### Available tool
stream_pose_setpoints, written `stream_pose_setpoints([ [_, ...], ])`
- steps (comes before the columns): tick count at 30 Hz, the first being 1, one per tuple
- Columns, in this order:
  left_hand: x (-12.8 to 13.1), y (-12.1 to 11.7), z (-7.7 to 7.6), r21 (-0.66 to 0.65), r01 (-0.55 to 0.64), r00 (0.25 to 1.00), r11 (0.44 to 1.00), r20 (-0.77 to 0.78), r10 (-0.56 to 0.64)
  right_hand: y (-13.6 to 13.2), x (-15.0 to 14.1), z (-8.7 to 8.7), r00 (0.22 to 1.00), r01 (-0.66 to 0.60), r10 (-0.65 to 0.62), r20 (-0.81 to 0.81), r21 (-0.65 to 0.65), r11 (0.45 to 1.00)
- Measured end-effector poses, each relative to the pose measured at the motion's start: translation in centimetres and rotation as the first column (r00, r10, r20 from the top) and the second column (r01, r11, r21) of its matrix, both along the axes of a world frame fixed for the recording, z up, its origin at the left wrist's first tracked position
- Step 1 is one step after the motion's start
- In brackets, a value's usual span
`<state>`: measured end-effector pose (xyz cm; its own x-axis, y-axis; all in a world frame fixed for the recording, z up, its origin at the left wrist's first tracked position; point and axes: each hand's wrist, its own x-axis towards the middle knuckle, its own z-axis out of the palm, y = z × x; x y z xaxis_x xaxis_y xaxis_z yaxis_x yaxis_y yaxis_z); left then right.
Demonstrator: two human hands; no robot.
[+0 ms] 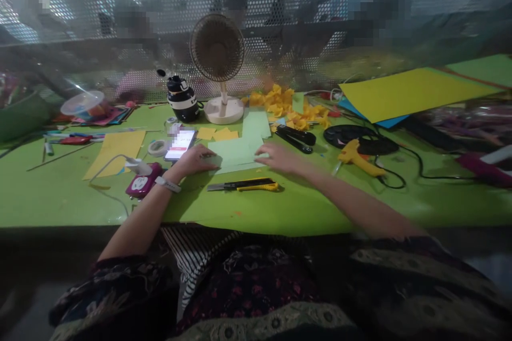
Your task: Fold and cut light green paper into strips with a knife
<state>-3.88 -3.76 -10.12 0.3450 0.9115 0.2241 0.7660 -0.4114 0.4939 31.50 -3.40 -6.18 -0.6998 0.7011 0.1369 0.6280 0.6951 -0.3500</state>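
Note:
A pale green sheet of paper (236, 154) lies in front of me on the green table, with what looks like a folded edge along its near side. My left hand (196, 159) has its fingers closed at the sheet's left edge. At the right edge, my right hand (278, 157) pinches the paper between thumb and fingers. Just below the sheet lies a yellow and black utility knife (244, 185), its blade pointing left. Another pale green sheet (256, 122) lies behind, and a black stapler (296, 137) rests beyond my right hand.
A phone (181, 145), a tape roll (157, 148) and a purple power adapter (143, 181) are left. Behind stand a fan (218, 50), a bottle (182, 101) and orange paper flowers (278, 100). A yellow glue gun (358, 159) with its cord and large yellow sheets (412, 93) lie right.

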Motion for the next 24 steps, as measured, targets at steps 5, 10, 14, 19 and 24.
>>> stream_pose_setpoints([
  [5, 0.6, -0.2, 1.2, -0.155, -0.042, 0.999, 0.987, -0.012, 0.041, 4.3, -0.7, 0.7, 0.973, 0.168, -0.154, 0.174, -0.069, 0.983],
  [10, 1.3, -0.7, 1.8, -0.245, -0.054, 0.995, 0.968, 0.063, 0.071, 4.9, -0.8, 0.2, 0.983, 0.153, -0.123, 0.139, -0.232, 0.961],
  [14, 1.6, -1.3, 1.6, -0.258, 0.034, 0.96, 0.966, 0.279, 0.04, 4.7, -1.0, -0.3, 0.994, 0.107, -0.11, -0.018, -0.123, 0.987],
  [19, 1.1, -1.7, 1.9, -0.248, 0.047, 0.877, 0.968, 0.474, 0.079, 4.2, -1.4, -0.5, 0.974, 0.11, -0.143, -0.174, -0.187, 0.976],
  [24, 0.0, -1.5, 2.8, -0.169, -0.102, 0.785, 0.98, 0.591, 0.184, 5.6, -1.9, -0.5, 0.895, 0.102, -0.222, -0.387, -0.306, 0.947],
])
